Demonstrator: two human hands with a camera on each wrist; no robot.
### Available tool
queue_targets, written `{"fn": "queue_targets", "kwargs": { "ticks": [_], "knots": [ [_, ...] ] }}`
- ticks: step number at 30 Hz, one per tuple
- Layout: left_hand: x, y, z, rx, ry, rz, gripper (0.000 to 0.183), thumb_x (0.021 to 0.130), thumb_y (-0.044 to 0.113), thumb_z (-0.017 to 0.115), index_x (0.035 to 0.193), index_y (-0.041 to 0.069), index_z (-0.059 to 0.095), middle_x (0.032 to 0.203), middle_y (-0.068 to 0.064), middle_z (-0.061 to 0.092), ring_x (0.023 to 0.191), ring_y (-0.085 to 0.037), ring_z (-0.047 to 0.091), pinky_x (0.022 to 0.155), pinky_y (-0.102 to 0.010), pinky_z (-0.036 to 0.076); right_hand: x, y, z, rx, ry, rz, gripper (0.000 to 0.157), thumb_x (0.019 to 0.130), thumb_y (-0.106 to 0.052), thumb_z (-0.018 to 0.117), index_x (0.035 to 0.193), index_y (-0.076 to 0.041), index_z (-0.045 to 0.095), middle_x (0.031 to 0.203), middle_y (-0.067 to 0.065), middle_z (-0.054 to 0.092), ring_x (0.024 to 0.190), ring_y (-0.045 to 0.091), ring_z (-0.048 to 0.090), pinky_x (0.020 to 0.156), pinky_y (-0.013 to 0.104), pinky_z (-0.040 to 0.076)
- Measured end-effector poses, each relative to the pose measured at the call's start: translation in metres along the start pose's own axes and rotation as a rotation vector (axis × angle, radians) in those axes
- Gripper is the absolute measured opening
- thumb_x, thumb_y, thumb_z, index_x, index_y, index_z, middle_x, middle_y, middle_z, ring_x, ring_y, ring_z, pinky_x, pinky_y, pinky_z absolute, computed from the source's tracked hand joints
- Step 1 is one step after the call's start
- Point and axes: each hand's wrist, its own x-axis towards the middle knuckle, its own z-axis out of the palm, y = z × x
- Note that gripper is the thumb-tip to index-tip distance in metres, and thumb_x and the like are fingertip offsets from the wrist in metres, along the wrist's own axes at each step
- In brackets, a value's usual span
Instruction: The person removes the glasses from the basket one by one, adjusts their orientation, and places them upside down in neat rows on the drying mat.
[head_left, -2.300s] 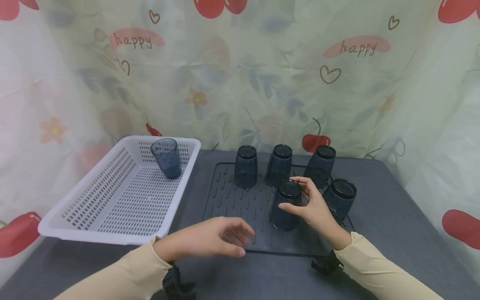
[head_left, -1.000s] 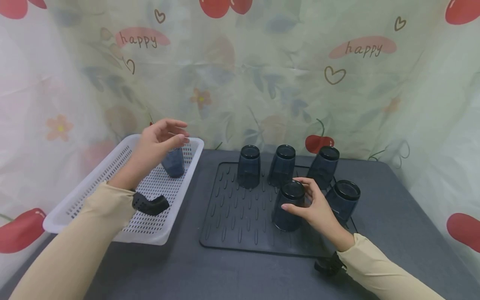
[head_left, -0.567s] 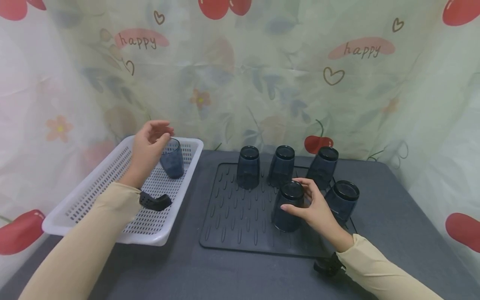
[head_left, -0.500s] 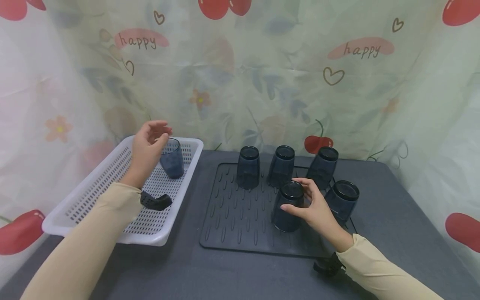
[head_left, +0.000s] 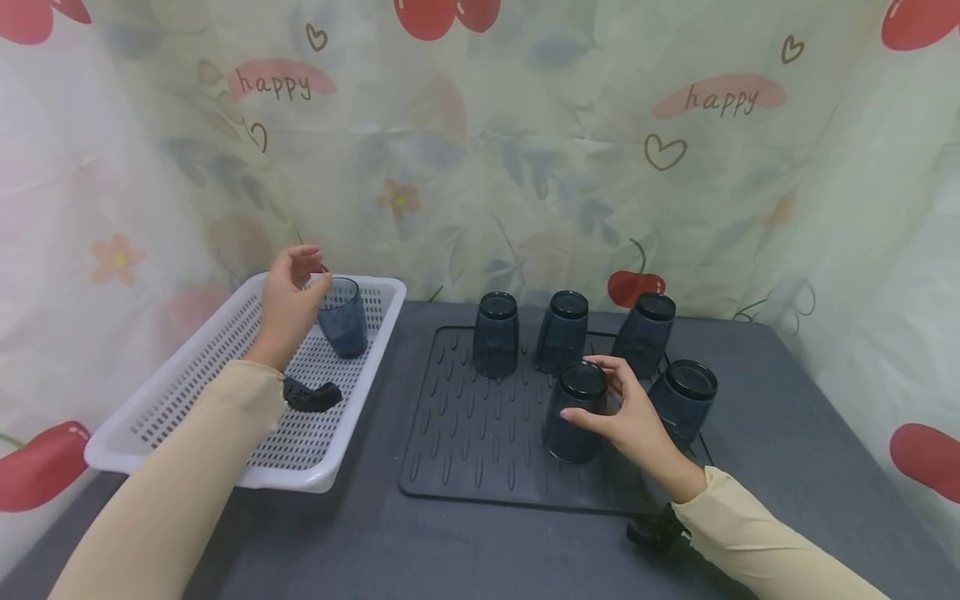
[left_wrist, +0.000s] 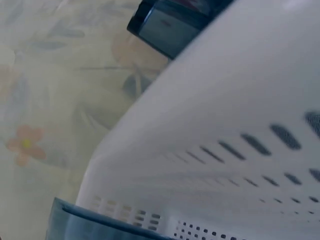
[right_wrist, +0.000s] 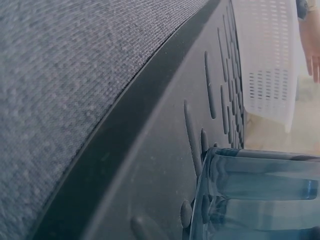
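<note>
My left hand point(head_left: 288, 304) is over the white basket, its thumb by the left side of the rim of a blue-tinted drinking glass point(head_left: 343, 321) and its fingers loosely bent above. That glass stands mouth up and leans a little in the basket's far right corner; in the left wrist view a glass point(left_wrist: 95, 225) shows at the bottom edge. My right hand point(head_left: 630, 417) holds an upside-down dark blue glass point(head_left: 573, 433) on the black drying mat, thumb in front and fingers behind. In the right wrist view a glass point(right_wrist: 260, 192) stands on the ridged mat.
Several more upside-down glasses stand on the mat: one at the back left point(head_left: 495, 342), others behind and beside my right hand. The black drying mat point(head_left: 465, 433) lies on a grey cloth-covered table point(head_left: 450, 550). The white perforated basket point(head_left: 300, 475) is to its left. A patterned curtain point(head_left: 480, 225) hangs behind.
My left hand has gone from in front of the mat to the basket, then drawn slightly left and down beside the glass's rim. My right hand has kept its hold on the upside-down glass.
</note>
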Motion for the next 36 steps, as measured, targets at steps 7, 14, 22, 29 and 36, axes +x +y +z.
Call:
{"fn": "queue_targets", "kwargs": {
  "ticks": [7,14,22,29,36],
  "knots": [
    [0.0,-0.008,-0.004,0.077,-0.067,-0.091,0.054,0.095,0.02,0.06,0.141,0.004,0.037,0.141,-0.016,0.045,0.137,-0.028,0.039,0.118,-0.039,0.027,-0.001,-0.001,0.0,0.007,0.001,-0.003,0.078,0.076,-0.022,0.084,0.138,-0.019,0.038,0.133,0.01,0.047,0.131,0.031,0.045,0.114,0.06,0.023],
    [0.001,-0.014,-0.004,0.107,-0.097,-0.172,0.064,0.093,0.025,0.063,0.144,0.002,0.031,0.149,-0.019,0.035,0.142,-0.033,0.03,0.118,-0.044,0.025,-0.001,-0.001,0.001,0.007,-0.001,-0.01,0.078,0.076,-0.021,0.084,0.139,-0.017,0.038,0.133,0.011,0.047,0.13,0.032,0.045,0.113,0.061,0.024],
    [0.001,-0.018,-0.006,0.147,-0.151,-0.261,0.071,0.093,0.028,0.064,0.148,0.003,0.026,0.155,-0.02,0.026,0.145,-0.034,0.024,0.115,-0.053,0.026,-0.002,-0.003,0.001,0.005,0.0,-0.011,0.076,0.077,-0.021,0.083,0.138,-0.015,0.038,0.134,0.011,0.046,0.131,0.031,0.044,0.114,0.061,0.021],
    [0.002,-0.023,-0.006,0.166,-0.197,-0.302,0.074,0.094,0.026,0.063,0.15,0.004,0.021,0.157,-0.021,0.022,0.145,-0.036,0.022,0.115,-0.055,0.025,-0.003,-0.004,0.001,0.009,-0.001,-0.009,0.076,0.077,-0.02,0.083,0.138,-0.015,0.038,0.134,0.012,0.046,0.131,0.031,0.044,0.114,0.061,0.021],
    [0.004,-0.029,-0.004,0.177,-0.224,-0.317,0.082,0.093,0.027,0.063,0.152,0.002,0.012,0.157,-0.024,0.018,0.144,-0.04,0.022,0.115,-0.055,0.026,-0.001,-0.002,0.001,-0.003,0.005,-0.006,0.076,0.077,-0.022,0.083,0.138,-0.016,0.038,0.133,0.012,0.046,0.131,0.031,0.044,0.115,0.06,0.022]
  ]
}}
